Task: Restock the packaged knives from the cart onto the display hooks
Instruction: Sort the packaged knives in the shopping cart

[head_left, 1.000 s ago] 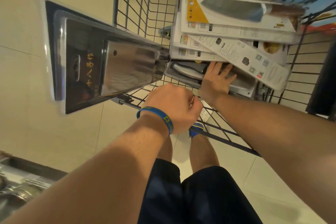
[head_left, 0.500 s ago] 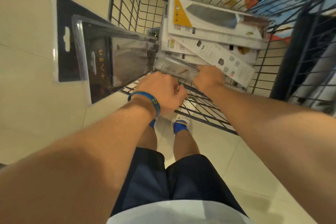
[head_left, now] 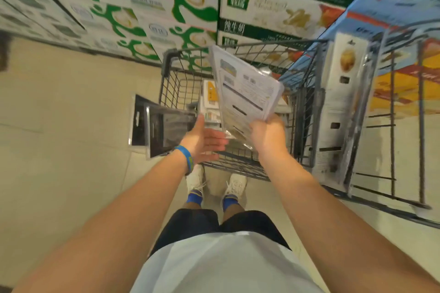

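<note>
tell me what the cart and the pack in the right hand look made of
Cart: dark-coated metal wire, likely steel; thin rods form an open grid with a matt grey finish.
Pack, held in the right hand: printed white card back, apparently under clear glossy plastic; the edges gleam and look see-through, though blur leaves it uncertain.

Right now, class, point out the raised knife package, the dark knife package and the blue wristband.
raised knife package (head_left: 247, 93): head view, its printed back.
dark knife package (head_left: 166, 131): head view, its blister front.
blue wristband (head_left: 188, 159): head view, its outer face.
</note>
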Motion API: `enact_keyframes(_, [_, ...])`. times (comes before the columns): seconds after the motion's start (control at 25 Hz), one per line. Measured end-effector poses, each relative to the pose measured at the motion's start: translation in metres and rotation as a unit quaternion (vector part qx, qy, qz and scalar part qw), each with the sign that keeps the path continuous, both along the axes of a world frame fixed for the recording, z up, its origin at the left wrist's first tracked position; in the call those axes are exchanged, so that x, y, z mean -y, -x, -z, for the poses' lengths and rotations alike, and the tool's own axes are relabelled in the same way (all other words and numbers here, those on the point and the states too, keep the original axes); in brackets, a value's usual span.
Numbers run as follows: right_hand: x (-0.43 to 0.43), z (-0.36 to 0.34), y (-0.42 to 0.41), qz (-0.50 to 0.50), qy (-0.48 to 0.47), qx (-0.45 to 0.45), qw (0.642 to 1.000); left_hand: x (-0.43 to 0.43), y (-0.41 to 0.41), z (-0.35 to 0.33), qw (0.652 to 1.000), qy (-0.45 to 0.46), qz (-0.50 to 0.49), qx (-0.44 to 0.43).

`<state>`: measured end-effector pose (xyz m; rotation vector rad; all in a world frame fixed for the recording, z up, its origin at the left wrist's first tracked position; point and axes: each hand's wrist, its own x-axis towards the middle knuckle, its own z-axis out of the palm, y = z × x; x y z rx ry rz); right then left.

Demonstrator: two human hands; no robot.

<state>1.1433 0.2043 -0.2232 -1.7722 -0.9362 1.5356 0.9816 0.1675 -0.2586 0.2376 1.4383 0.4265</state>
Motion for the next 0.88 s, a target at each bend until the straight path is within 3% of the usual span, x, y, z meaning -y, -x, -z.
enact_keyframes(0.08, [-0.003, -0.036, 0.0, -0.024, -0.039, -0.046, 0.998, -0.016, 0.011, -0.032, 0.99, -0.02, -0.069, 0.12])
enact_keyframes(0.16, [-0.008, -0.064, -0.006, -0.043, -0.056, -0.066, 0.995, -0.037, 0.017, -0.068, 0.98, -0.066, -0.094, 0.165])
enact_keyframes(0.24, [-0.018, -0.095, -0.01, -0.073, -0.088, -0.142, 0.983, -0.062, 0.016, -0.113, 0.977, -0.119, -0.119, 0.133])
enact_keyframes(0.36, [-0.031, -0.141, -0.019, -0.069, -0.159, -0.154, 0.973, -0.082, 0.006, -0.175, 0.969, -0.232, -0.053, 0.061])
enact_keyframes(0.56, [-0.056, -0.179, -0.07, 0.076, -0.13, -0.197, 0.969, -0.095, -0.021, -0.25, 0.921, -0.35, -0.032, 0.165])
enact_keyframes(0.64, [-0.051, -0.197, -0.084, 0.045, -0.106, -0.207, 0.972, -0.104, -0.04, -0.271, 0.905, -0.376, -0.066, 0.186])
enact_keyframes(0.72, [-0.045, -0.211, -0.092, -0.04, -0.136, -0.203, 0.969, -0.112, -0.061, -0.288, 0.893, -0.402, -0.148, 0.136])
enact_keyframes(0.88, [-0.04, -0.237, -0.115, -0.125, -0.254, -0.073, 0.956, -0.118, -0.096, -0.297, 0.852, -0.454, -0.229, -0.125])
